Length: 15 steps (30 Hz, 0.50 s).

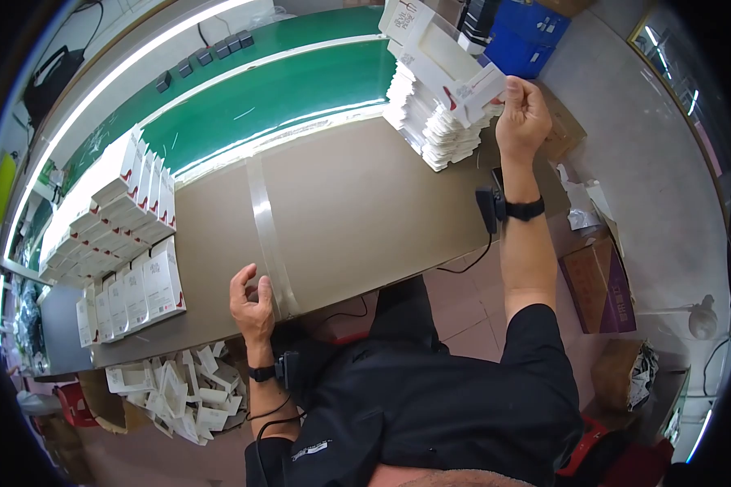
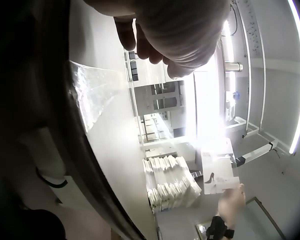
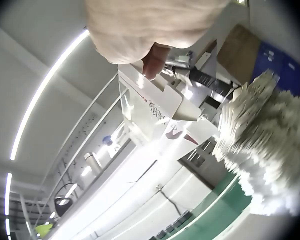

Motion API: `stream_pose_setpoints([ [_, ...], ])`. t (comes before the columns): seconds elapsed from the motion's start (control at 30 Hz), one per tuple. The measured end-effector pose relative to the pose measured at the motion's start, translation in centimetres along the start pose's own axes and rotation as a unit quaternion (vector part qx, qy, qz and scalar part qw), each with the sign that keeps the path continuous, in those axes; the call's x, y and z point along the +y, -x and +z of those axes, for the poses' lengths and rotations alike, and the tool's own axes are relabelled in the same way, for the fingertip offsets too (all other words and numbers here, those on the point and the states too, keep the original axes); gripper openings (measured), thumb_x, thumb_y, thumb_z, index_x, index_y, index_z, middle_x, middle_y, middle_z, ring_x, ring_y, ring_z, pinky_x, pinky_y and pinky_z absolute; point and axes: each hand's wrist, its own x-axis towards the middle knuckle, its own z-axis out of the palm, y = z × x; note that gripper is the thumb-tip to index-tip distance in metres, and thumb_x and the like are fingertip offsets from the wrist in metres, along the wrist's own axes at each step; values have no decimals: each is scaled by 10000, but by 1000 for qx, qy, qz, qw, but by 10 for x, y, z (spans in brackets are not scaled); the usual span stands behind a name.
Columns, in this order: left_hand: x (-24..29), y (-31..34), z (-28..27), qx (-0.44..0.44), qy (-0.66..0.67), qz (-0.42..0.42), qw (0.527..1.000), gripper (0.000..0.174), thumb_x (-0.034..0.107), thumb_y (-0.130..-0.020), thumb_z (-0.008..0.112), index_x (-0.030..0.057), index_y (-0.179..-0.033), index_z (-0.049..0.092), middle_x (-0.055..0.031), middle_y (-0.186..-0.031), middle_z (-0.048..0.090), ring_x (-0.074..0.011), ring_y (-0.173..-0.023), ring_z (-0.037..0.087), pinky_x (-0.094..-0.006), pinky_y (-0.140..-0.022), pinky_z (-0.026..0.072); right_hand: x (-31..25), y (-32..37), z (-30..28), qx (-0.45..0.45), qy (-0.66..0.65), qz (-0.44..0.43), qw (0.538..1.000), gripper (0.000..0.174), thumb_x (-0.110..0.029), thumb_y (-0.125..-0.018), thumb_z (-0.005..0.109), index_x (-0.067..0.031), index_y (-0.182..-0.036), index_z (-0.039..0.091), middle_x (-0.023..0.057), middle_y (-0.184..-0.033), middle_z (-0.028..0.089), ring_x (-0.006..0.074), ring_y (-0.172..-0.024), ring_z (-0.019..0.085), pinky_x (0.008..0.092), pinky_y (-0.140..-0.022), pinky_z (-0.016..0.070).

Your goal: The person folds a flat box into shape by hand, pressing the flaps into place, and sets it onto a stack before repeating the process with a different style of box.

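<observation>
My right hand (image 1: pixel 525 122) pinches the edge of a white carton (image 1: pixel 439 53) with a window panel and a red high-heel picture. The carton is raised above a tall stack of flat white cartons (image 1: pixel 443 134) at the table's far right. In the right wrist view the carton (image 3: pixel 152 112) has its flaps standing out, with the thumb tip over its edge. My left hand (image 1: pixel 253 304) hovers at the table's front edge, fingers loosely bent and holding nothing. Its fingers (image 2: pixel 155 52) hang over the tabletop in the left wrist view.
Upright finished boxes (image 1: pixel 110 211) stand in rows at the table's left. Below that end, a carton bin holds many loose white pieces (image 1: pixel 183 394). A clear tape strip (image 1: pixel 261 211) crosses the brown tabletop (image 1: pixel 357 203). Blue crates (image 1: pixel 528 36) stand behind the stack.
</observation>
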Motion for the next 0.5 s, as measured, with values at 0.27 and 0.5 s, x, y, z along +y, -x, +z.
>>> stream_pose_setpoints([
  [0.27, 20, 0, 19, -95, 229, -44, 968, 365, 154, -984, 680, 7, -1309, 603, -95, -1232, 660, -171, -1098, 637, -281, -915, 516, -62, 128, 23, -109, -209, 230, 944, 256, -248, -1017, 669, 5, -981, 683, 13, -859, 658, 89, -717, 603, 261, -666, 526],
  [0.5, 31, 1, 29, -99, 458, -175, 866, 305, 170, -1050, 582, 19, -1313, 545, -70, -1229, 654, -146, -1080, 645, -305, -915, 532, -122, 218, 38, -204, -385, 417, 797, 229, -230, -1035, 632, -7, -1005, 673, 54, -882, 683, 123, -737, 639, 312, -681, 573],
])
